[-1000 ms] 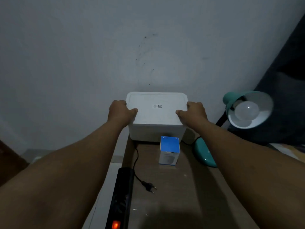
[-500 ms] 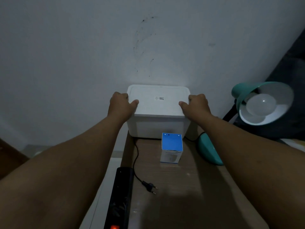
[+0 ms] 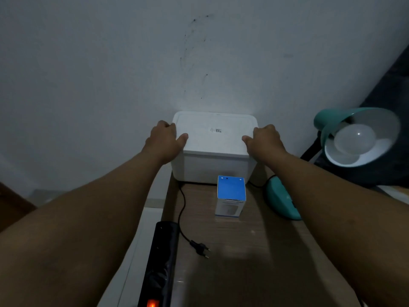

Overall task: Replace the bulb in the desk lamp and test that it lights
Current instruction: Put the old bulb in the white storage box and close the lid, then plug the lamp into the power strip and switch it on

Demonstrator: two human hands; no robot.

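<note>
both hands, left hand [image 3: 164, 138] and right hand [image 3: 266, 139], are gripping the white box [image 3: 213, 149] lid ends at far centre, while the lamp [image 3: 358, 138] with bulb [image 3: 354, 139] is sitting right of them, nearer the right hand.

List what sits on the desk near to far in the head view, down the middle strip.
Near to far: power strip with its lit red switch, loose plug, blue-topped bulb box, white lidded box against the wall, gripped at its sides by the left hand and right hand.
</note>
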